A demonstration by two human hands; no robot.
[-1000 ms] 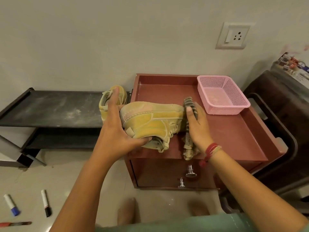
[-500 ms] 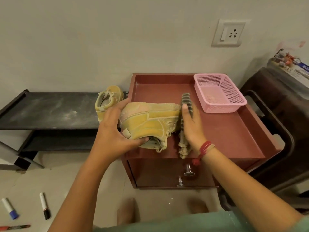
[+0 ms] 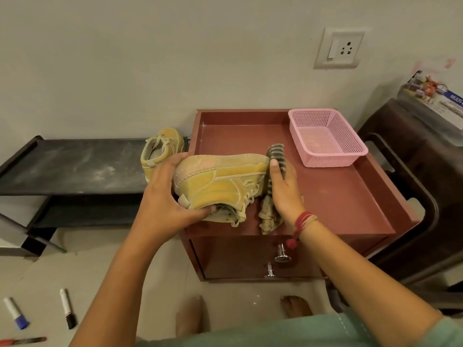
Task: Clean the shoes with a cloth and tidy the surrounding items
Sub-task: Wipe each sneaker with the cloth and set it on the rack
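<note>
Gripping shoe (image 3: 220,181), cloth (image 3: 276,154) (cabinet's (image 3: 338,196) left edge)

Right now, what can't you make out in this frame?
Head view only:
1. Toe of the held shoe: covered by the striped cloth and the right hand holding it.
2. Near side of the second shoe: hidden behind the left hand and the held shoe.
3. The red pen on the floor: cut off by the left edge.
4. The printed box: cut off by the right edge, text too small to read.
</note>
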